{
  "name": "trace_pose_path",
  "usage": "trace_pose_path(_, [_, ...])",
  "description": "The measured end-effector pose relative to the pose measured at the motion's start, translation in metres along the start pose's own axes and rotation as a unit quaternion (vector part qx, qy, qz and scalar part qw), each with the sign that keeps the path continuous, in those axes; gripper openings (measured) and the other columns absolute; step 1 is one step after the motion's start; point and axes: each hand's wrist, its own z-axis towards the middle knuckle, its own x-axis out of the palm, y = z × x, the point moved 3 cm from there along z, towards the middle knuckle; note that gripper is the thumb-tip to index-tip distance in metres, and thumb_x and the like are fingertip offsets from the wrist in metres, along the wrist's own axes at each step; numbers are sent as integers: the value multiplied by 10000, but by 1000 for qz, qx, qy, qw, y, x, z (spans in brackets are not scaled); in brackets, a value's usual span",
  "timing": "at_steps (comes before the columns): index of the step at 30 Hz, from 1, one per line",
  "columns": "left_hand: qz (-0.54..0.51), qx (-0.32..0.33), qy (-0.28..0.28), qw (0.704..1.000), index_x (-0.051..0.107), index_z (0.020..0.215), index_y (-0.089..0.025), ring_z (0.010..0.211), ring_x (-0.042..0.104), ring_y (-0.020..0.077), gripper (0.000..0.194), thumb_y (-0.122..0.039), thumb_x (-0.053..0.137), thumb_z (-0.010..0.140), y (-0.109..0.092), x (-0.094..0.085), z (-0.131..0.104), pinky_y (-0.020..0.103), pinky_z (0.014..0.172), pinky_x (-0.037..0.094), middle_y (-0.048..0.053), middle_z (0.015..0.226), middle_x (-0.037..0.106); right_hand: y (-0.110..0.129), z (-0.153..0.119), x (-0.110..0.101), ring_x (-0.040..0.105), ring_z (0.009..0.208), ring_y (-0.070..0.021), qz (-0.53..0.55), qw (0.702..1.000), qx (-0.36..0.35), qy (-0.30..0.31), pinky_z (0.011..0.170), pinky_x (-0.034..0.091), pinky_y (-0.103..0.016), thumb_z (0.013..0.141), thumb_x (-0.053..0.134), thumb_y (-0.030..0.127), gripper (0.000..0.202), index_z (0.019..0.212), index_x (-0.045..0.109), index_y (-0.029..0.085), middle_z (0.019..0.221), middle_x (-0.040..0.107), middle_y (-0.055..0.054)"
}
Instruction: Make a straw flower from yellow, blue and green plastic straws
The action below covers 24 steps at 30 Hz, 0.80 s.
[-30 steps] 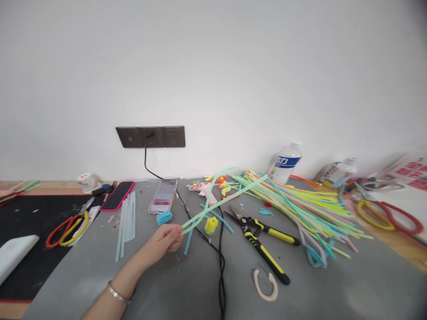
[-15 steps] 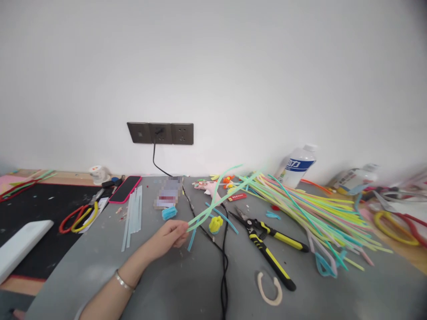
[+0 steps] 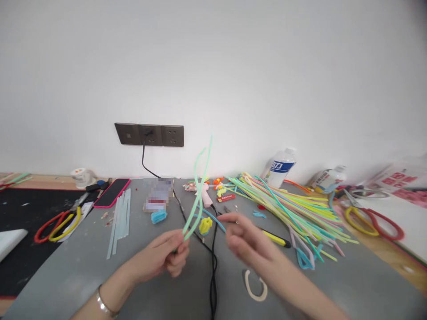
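Note:
Two light green pipe cleaners rise from my left hand, whose thumb and fingers pinch their lower ends. My right hand hovers right of them over the pliers, index finger stretched out, nothing seen in it. Between the hands, behind them, lie a yellow fuzzy bundle and a thin blue pipe cleaner. A blue fuzzy bundle is left of these. The pliers with black and yellow handles are mostly hidden by my right hand. A cream C-shaped piece rests below it.
A heap of coloured pipe cleaners covers the right side, beside a white bottle. A pink glue gun and black cables lie mid-table. Glue sticks, a phone and scissors are left; more scissors right.
My right hand has come into view from the right. My left hand has tilted the green pipe cleaners from leaning right to nearly upright. The view has shifted rightward.

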Motion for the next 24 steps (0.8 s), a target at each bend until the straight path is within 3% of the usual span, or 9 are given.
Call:
trace_pose_path(3, [38, -113, 69, 991, 440, 716, -204, 422, 198, 66, 436, -604, 562, 839, 8, 15, -5, 223, 438, 228, -102, 509, 316, -20, 14, 20, 326, 493, -65, 122, 990, 31, 59, 447, 253, -203, 838, 628, 555, 457, 1138, 560, 217, 648, 416, 70])
trace_pose_path(6, [104, -144, 52, 983, 526, 713, -168, 446, 272, 71, 438, -586, 580, 833, 12, 12, -3, 222, 454, 255, -83, 520, 363, -34, 27, 24, 248, 434, -54, 145, 988, 27, 39, 421, 187, -209, 852, 596, 566, 401, 800, 593, 167, 520, 329, 94])
trace_pose_path(8, [133, -90, -30, 987, 594, 737, -144, 441, 278, 65, 425, -559, 600, 828, 10, 0, 1, 215, 450, 253, -85, 503, 377, -40, 31, 19, 243, 400, -51, 130, 991, 17, 3, 405, 183, -206, 872, 573, 552, 429, 688, 555, 164, 452, 311, 102])
trace_pose_path(10, [155, -15, -134, 979, 634, 772, -130, 423, 294, 58, 396, -523, 634, 814, 6, -14, 5, 206, 437, 237, -74, 478, 451, -45, 31, 14, 275, 374, -49, 125, 992, 17, -28, 390, 212, -195, 869, 593, 527, 394, 712, 556, 167, 430, 350, 105])
trace_pose_path(13, [129, 32, -224, 965, 659, 850, -121, 459, 462, 80, 386, -490, 710, 749, 3, -28, 7, 202, 464, 338, -1, 574, 630, -52, 25, 10, 429, 374, -65, 141, 989, 25, -46, 395, 329, -189, 832, 673, 461, 320, 758, 554, 172, 462, 511, 73])
trace_pose_path(15, [105, 42, -248, 962, 648, 835, -126, 548, 574, 121, 376, -476, 736, 726, 2, -32, 5, 224, 522, 427, 41, 664, 688, -54, 19, 9, 575, 441, -104, 170, 983, 30, -57, 446, 434, -211, 795, 725, 423, 300, 792, 555, 176, 546, 643, 21])
trace_pose_path(18, [124, 67, -264, 954, 605, 768, -150, 612, 618, 149, 317, -429, 749, 729, -1, -33, 0, 237, 548, 469, 32, 670, 681, -53, 8, 10, 715, 621, -176, 183, 979, 44, -73, 564, 538, -258, 757, 771, 389, 299, 824, 569, 179, 719, 760, -65])
trace_pose_path(24, [156, 121, -261, 945, 585, 803, -179, 571, 553, 94, 220, -312, 751, 746, -1, -36, 0, 228, 576, 475, -49, 714, 580, -50, 10, 5, 750, 686, -207, 146, 986, 35, -71, 616, 570, -278, 788, 733, 423, 291, 800, 552, 196, 753, 787, -88])
